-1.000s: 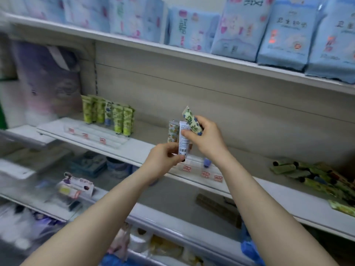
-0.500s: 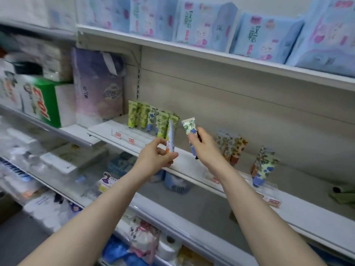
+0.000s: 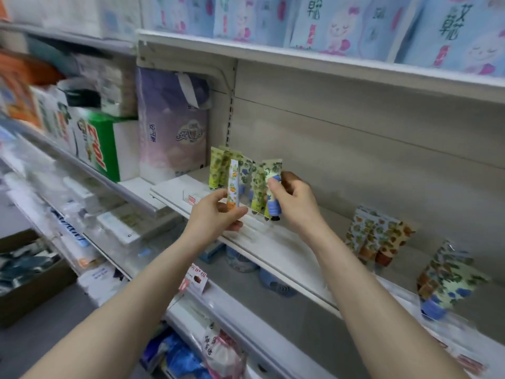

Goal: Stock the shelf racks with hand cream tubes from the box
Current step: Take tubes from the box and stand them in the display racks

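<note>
Left hand [image 3: 218,217] pinches orange tube [image 3: 234,184]; right hand [image 3: 296,203] grips blue-capped tube [image 3: 274,206]; risk: crowding in could knock the standing green row [image 3: 217,170] over, domino-style along the shelf [image 3: 287,250].

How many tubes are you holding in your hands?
2. The orange tube is pinched in the left hand; the blue-capped tube is gripped in the right hand, beside the shelf row. A palm could hide another.

Blue-capped tube [image 3: 273,207] — now right beside the green row [image 3: 216,170]
</note>
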`<state>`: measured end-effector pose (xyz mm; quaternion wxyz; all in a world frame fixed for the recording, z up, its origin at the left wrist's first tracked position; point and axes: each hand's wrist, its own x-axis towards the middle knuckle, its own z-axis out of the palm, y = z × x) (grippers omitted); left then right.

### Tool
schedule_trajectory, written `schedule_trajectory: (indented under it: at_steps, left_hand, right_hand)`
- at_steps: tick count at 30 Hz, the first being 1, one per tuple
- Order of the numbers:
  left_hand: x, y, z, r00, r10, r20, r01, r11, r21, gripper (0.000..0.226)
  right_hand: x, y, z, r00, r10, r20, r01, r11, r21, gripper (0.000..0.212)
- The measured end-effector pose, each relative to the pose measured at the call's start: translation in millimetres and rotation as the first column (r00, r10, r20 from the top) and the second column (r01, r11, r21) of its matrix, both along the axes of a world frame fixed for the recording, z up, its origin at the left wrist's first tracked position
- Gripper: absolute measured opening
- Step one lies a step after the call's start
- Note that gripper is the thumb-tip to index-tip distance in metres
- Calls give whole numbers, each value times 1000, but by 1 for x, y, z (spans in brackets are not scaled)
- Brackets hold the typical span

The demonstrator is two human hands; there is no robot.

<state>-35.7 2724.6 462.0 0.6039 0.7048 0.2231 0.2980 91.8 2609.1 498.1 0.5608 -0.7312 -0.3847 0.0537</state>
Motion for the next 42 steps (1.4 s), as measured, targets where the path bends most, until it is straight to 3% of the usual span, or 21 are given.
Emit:
schedule_trajectory:
  at_steps: [5, 10, 13, 22, 31, 42]
  left_hand:
    - [-2, 19, -3, 1000, -3, -5, 3, 1000, -14, 20]
    - [4, 29, 10, 999, -46, 19, 48, 993, -106, 19]
    - [1, 42, 11, 997, -68, 26, 71, 988, -138, 18]
    - [-12, 87, 0, 997, -71, -17, 71, 997, -40, 20]
    - [-19, 117, -10, 995, -7, -97, 21, 989, 146, 16]
    - [-10, 125, -2, 998, -39, -43, 45, 985, 165, 22]
  right_hand:
    - [5, 10, 1, 1000, -4, -10, 4, 1000, 10, 48]
    - [7, 11, 12, 993, -98, 59, 97, 995, 22, 29]
    - [8, 16, 21, 985, -148, 93, 147, 989, 23, 30]
    - [-6, 67, 49, 893, -160, 422, 273, 936, -223, 22]
    - [8, 108, 37, 796, -134, 590, 378, 872, -311, 23]
    - [13, 126, 32, 782, -159, 603, 475, 779, -410, 21]
